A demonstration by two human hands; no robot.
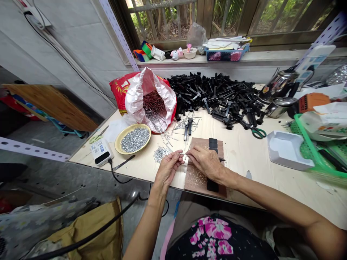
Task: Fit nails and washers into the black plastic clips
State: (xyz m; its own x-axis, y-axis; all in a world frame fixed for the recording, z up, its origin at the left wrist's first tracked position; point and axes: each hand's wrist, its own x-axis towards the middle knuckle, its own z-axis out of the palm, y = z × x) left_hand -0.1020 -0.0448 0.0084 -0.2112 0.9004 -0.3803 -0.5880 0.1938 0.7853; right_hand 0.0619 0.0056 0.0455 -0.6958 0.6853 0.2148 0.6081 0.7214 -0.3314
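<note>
My left hand (168, 167) is closed in a pinch on one end of a thin metal rod (184, 155). From the other side, my right hand (207, 161) pinches the same rod, its wrist over a brown wooden board (193, 179) with black pads (213, 141). Left of my fingers lies a small heap of shiny metal nuts or washers (160, 154). More of these small parts fill a yellow bowl (117, 146). Just beyond my hands, two black parts with metal stems (188, 127) lie among loose rods (173, 137). The fingertips partly cover the held rod.
A red and white bag (132, 94) of rods stands behind the bowl. A big pile of black plastic parts (214, 94) spans the back. To the right are green-handled scissors (258, 133), a grey tray (288, 151) and a green basket (316, 159). A white device (101, 150) sits at left.
</note>
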